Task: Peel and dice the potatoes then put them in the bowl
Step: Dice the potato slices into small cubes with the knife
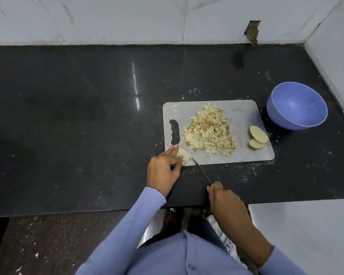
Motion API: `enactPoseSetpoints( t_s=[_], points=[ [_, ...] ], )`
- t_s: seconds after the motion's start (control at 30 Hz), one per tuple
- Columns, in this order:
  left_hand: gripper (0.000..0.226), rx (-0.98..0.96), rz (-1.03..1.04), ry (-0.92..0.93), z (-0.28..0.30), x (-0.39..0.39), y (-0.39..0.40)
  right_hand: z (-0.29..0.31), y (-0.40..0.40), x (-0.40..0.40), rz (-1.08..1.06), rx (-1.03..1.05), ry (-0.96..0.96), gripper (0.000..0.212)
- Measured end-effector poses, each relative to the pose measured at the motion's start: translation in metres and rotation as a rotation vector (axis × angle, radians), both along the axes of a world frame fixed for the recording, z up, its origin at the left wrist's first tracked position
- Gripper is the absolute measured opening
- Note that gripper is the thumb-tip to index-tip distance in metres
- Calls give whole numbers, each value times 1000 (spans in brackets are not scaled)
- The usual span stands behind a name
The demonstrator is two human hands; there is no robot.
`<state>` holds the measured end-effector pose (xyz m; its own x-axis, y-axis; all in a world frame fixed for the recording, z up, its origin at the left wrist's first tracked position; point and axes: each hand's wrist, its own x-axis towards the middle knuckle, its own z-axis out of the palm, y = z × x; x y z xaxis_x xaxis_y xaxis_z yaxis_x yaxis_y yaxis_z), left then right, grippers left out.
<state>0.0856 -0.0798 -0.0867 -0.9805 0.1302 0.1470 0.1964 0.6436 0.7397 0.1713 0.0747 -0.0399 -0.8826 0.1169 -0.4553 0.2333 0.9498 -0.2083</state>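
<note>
Broadly, the dark bench point(87, 126) meets pale marble walls. Near its right end sits the board point(246, 155), with the empty bowl point(296, 106) just off its far right corner — handy for scooping. Dice point(209, 132) heap mid-board; two halves point(257, 136) wait by its right edge. At the near left corner the left hand point(163, 171) pins a potato piece point(184, 153), fingers curled on it, while the right hand point(224, 197) grips the knife point(202, 171) — tip at the piece.

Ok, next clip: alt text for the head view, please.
A person's left hand steadies a potato piece at the near left corner of a grey cutting board while the right hand cuts it with a knife. Diced potato is heaped mid-board, two peeled pieces lie near an empty blue bowl.
</note>
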Motion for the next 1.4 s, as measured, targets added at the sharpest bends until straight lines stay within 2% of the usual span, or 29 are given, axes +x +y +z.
enactPoseSetpoints(
  t_s=[0.27,0.5,0.8,0.9,1.2,1.4],
  points=[
    [19,19,6,10,-5,5,-2,8,-12,-24,11,-114,191,29],
    [19,-34,21,7,-7,6,0,-3,-32,-48,6,-62,125,35],
    [16,-95,50,57,-11,7,4,0,-10,4,24,10,-17,28],
    [16,-111,44,75,-10,7,3,-1,-8,2,-15,-5,20,23],
    [15,-124,19,92,-7,9,-8,8,-11,-19,-8,-116,173,29],
    [18,-101,53,48,-8,9,-5,0,-31,-46,2,-146,160,35]
  ],
)
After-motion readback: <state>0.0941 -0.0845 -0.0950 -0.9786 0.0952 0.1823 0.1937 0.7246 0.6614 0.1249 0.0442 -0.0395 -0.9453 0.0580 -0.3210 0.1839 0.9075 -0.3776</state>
